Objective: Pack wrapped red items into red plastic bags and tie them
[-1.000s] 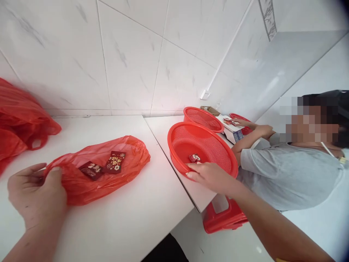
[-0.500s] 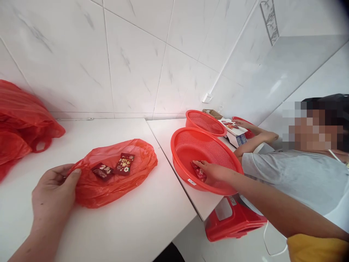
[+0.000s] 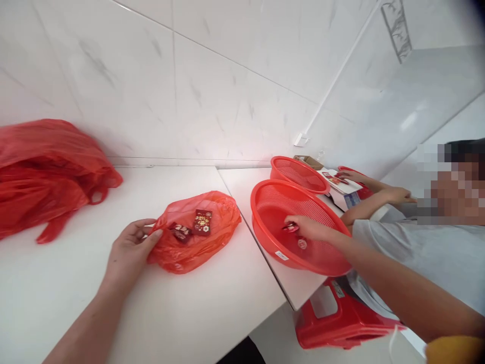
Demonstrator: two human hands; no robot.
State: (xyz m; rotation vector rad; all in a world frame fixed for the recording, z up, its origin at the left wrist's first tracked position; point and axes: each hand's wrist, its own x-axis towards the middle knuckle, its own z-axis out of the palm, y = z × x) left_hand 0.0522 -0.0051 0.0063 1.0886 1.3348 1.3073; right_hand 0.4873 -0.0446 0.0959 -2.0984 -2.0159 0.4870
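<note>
My left hand point(image 3: 132, 247) pinches the near left edge of a thin red plastic bag point(image 3: 220, 242), thumb on top. The bag lies spread on the white table. On it rest two dark red printed packets, the upright packet point(image 3: 202, 222) and a smaller tilted packet point(image 3: 180, 232) beside it. My right hand point(image 3: 308, 228) reaches into a red plastic strainer basket point(image 3: 263, 222), its fingers closed on a small red packet point(image 3: 291, 227). Another small, pale-marked item point(image 3: 302, 243) lies under that hand on the basket floor.
Crumpled red bags point(image 3: 56, 156) lie at the left. A second red basket point(image 3: 299, 174) stands behind mine, near a scale point(image 3: 346, 187) with red packets. A co-worker in a grey shirt point(image 3: 409, 253) sits at right. A red stool point(image 3: 341, 323) stands below the table edge.
The view has shifted left, so things appear farther right. In the basket my right hand has closed on a packet and lifted it slightly. My left hand still grips the bag.
</note>
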